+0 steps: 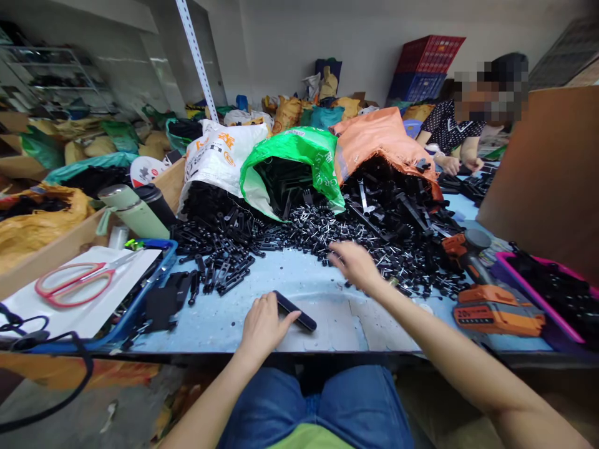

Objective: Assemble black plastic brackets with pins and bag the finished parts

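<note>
My left hand (266, 321) is closed around one end of a flat black elongated plastic part (299, 313), low over the front of the blue table. Farther up, my right hand (355, 262) reaches to the near edge of a pile of black-headed screws (318, 227) with shiny shanks. Its fingers are bent and slightly blurred, and whether they pinch a screw cannot be made out. Left of the screws lies a heap of black plastic link-shaped parts (229, 262).
White (224, 153), green (292, 156) and orange (381, 134) sacks spill black parts behind the pile. At right lie an orange cordless drill (496, 308) and a pink-rimmed bin (538, 296). Red-handled scissors (77, 284) rest on paper over a blue tray (159, 274). Another person (453, 131) works beyond.
</note>
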`<action>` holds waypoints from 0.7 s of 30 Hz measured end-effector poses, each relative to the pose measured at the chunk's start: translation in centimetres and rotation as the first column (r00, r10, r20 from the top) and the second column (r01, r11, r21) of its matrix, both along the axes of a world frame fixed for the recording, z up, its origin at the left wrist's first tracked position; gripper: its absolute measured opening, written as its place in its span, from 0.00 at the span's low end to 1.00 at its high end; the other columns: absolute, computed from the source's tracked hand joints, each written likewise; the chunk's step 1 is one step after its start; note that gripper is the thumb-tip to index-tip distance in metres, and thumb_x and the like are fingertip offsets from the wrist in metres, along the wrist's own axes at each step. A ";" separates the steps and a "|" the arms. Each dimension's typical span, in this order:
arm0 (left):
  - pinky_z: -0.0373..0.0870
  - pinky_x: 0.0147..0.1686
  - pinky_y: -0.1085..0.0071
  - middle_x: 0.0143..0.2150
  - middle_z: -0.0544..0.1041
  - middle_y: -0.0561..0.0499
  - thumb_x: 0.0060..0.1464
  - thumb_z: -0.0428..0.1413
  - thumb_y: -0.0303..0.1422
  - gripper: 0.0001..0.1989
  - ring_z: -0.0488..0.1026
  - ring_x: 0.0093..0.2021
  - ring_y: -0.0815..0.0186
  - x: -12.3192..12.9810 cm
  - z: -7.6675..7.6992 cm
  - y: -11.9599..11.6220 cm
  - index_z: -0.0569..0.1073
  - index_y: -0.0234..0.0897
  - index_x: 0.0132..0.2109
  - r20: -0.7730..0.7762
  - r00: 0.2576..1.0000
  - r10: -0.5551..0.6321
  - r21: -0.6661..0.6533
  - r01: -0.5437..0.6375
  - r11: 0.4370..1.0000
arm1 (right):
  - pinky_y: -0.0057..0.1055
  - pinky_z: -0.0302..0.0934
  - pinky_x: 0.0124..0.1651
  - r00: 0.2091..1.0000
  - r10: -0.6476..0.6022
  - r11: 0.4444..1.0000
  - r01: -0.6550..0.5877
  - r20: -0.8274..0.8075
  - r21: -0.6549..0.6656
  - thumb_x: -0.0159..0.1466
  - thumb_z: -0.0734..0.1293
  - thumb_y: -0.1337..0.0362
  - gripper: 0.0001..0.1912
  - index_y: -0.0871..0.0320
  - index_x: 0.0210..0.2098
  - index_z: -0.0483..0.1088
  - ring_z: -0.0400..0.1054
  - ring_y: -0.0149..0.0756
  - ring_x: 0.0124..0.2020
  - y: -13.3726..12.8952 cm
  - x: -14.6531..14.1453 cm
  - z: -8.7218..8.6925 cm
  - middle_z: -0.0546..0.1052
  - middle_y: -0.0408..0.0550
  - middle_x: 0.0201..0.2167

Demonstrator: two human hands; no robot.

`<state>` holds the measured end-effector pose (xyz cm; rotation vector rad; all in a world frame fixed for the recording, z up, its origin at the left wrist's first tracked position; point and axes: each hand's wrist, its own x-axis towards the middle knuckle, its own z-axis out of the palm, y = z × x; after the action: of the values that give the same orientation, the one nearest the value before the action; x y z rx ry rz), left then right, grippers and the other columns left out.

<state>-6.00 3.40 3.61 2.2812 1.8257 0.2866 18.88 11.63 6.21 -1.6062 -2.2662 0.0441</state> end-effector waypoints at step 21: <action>0.63 0.30 0.70 0.33 0.75 0.43 0.60 0.42 0.36 0.13 0.74 0.34 0.58 -0.5 -2.9 -4.0 0.68 0.33 0.39 -0.086 0.992 0.090 -0.072 -0.096 0.993 | 0.29 0.57 0.44 0.972 0.134 0.937 -0.188 -0.194 -0.295 0.64 0.58 0.57 0.19 0.58 0.52 0.62 0.64 0.38 0.42 -8.5 -10.1 -6.2 0.70 0.52 0.41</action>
<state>-6.52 -0.62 0.66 2.1916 1.9517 0.1355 8.82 3.18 -0.01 -1.4865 -2.3352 0.5885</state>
